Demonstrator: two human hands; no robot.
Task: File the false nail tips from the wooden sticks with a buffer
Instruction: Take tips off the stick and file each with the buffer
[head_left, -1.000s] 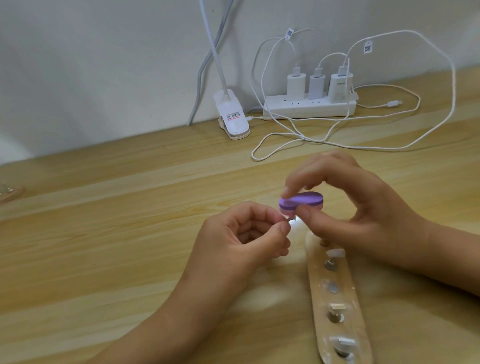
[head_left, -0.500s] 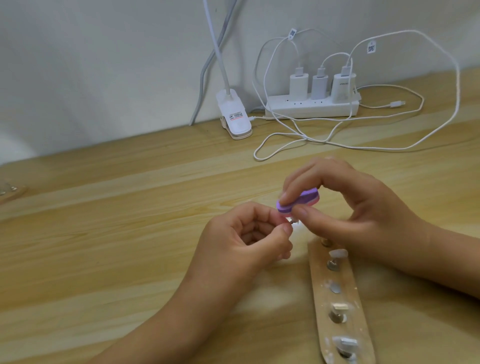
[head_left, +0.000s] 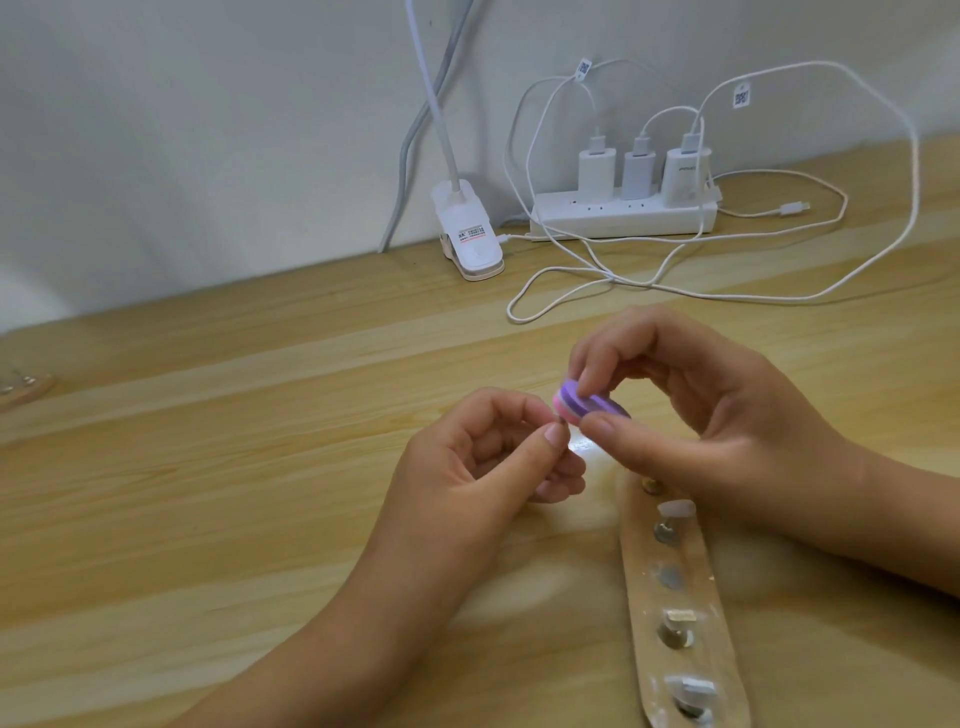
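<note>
Pinched between the thumb and forefinger of our right hand (head_left: 727, 415), the buffer (head_left: 605, 408) lay nearly flat at the middle of the view. Its left end met the fingertips of our left hand (head_left: 467, 467), which sat at eight o'clock from it. That left hand was curled, thumb against forefinger, nipping something very small that we took to be a nail tip (head_left: 560, 420). It was almost wholly hidden, so we could not tell its colour or shape. The buffer looked like a small oval pad, purple, with a pink layer showing at its left end. We judged it light and slightly spongy, best held by its long edges so that a flat face was left free to rub. The nail tip we judged thin, featherlight and slick, apt to spring out of a pinch or crack if squeezed hard, so a hold low on its sides with only the edge exposed seemed right. At five o'clock from the hands the wooden stick (head_left: 675, 597) lay on the table (head_left: 208, 493), carrying a row of metal studs (head_left: 670, 577). A whitish tip (head_left: 675, 508) sat near its far end, and two more were nearer us. A second stick (head_left: 23, 387) showed at the nine o'clock edge.
</note>
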